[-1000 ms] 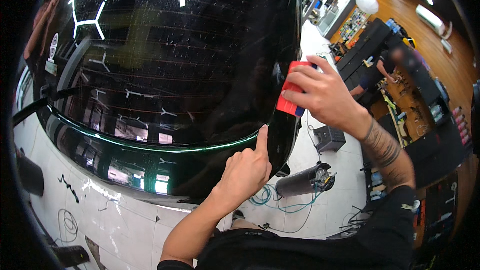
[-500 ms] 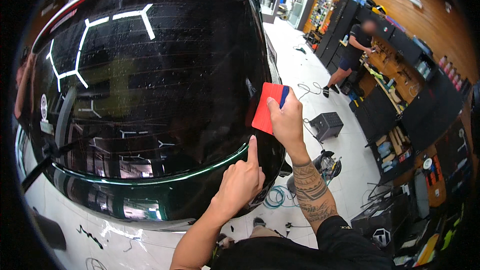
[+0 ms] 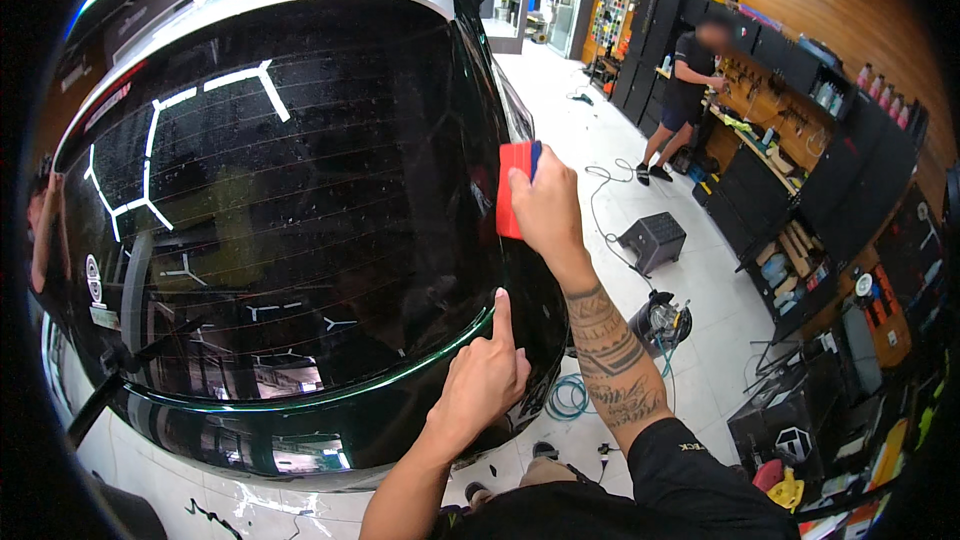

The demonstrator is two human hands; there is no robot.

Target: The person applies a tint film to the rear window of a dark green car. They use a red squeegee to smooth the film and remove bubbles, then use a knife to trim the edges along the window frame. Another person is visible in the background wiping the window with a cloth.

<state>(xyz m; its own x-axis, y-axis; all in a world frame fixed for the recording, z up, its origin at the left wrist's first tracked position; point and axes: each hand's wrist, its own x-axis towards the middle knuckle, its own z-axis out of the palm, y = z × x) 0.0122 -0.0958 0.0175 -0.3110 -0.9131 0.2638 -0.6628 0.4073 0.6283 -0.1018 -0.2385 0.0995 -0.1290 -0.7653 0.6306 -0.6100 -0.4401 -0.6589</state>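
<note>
In the head view, the right hand [image 3: 548,205] grasped the red card [image 3: 507,202] by the right edge of the car's [image 3: 400,430] rear glass [image 3: 330,190]; the left hand [image 3: 480,377] held nothing, index finger [image 3: 502,315] extended. Light, even pressure, card flat to the curve, seemed wisest.

Red-and-blue squeegee [image 3: 513,202], dark green car panel [image 3: 385,413], black window [image 3: 310,210], banded dark forearm tattoo [image 3: 606,345].

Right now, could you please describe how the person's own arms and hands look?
The bare left hand and bare right hand wear no gloves. The right forearm bears dark patterned tattoo bands; the left forearm shows none. The short black fabric right sleeve has small pale lettering.
</note>
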